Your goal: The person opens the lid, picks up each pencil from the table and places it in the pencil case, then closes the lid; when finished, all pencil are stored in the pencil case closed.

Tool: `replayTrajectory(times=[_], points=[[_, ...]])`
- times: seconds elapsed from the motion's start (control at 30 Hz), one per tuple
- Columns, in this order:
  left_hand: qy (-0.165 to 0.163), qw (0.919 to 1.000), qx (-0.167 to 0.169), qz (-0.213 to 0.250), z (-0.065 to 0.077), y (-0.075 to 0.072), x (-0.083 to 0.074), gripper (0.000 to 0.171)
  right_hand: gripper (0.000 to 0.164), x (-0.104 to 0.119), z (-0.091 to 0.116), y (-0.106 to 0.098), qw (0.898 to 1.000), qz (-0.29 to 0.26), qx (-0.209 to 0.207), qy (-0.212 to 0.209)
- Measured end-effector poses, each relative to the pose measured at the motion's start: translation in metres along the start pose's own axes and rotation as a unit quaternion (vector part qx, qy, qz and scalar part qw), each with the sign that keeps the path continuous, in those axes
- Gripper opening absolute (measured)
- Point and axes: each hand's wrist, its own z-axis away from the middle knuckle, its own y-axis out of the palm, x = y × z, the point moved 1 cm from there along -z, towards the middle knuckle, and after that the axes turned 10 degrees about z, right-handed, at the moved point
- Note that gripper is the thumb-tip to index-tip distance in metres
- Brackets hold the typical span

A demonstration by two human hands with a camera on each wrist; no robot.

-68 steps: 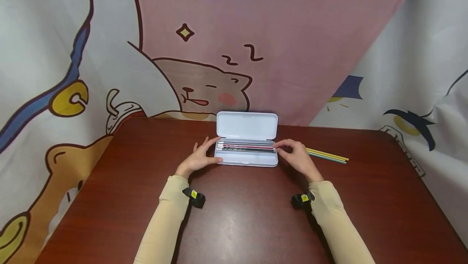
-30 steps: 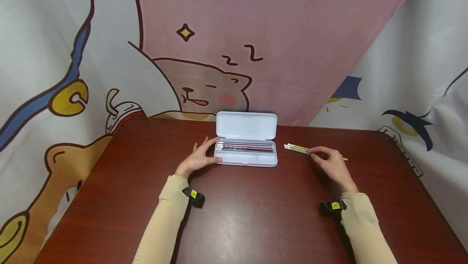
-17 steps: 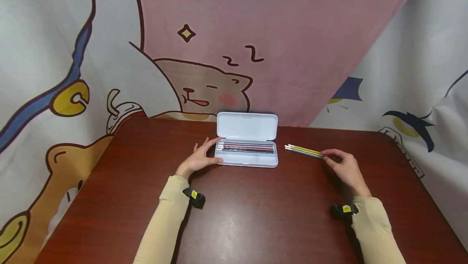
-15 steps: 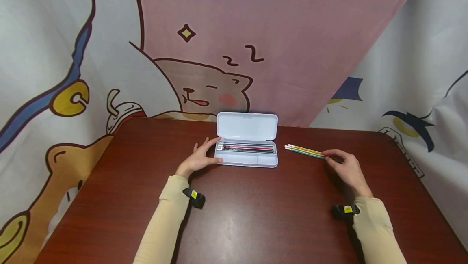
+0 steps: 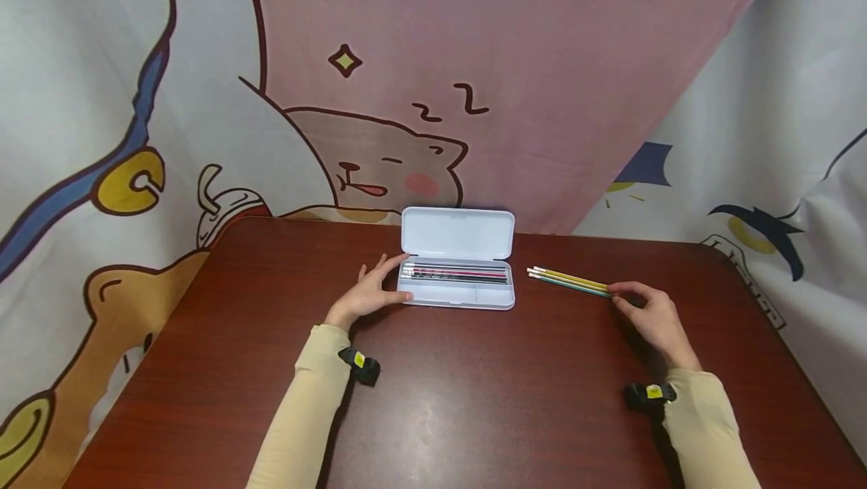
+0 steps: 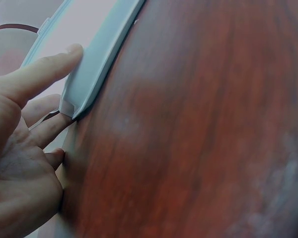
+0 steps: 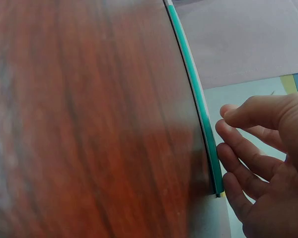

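Note:
A white pencil case [image 5: 440, 294] lies with its lid raised near the table's back edge; several dark pencils and a red one [image 5: 455, 273] lie in its rear compartment. My left hand [image 5: 362, 297] holds the case's left end, thumb at the front corner and index finger at the back. To the right of the case, yellow pencils [image 5: 569, 277] and a green pencil [image 7: 201, 106] lie side by side on the table, eraser ends toward the case. My right hand [image 5: 653, 316] is over their far end, fingertips right at the pencils, thumb close to the index finger.
The brown table [image 5: 474, 399] reaches back to a cloth [image 5: 542, 98] printed with cartoon animals. The case's lid [image 5: 457, 233] stands up close in front of this cloth. The case's front section has a small divider at its right.
My right hand has gone from the case's right end to the pencils, then slid right along them to their far end. The left hand and the case have stayed in place.

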Motion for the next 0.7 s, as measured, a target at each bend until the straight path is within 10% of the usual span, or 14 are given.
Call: replayTrajectory(times=[0.7], points=[[-0.001, 1.0, 0.001, -0.002, 0.0001, -0.0006, -0.0001, 0.079, 0.019, -0.0058, 0.0034, 0.005, 0.999, 0.005, 0.03, -0.019]])
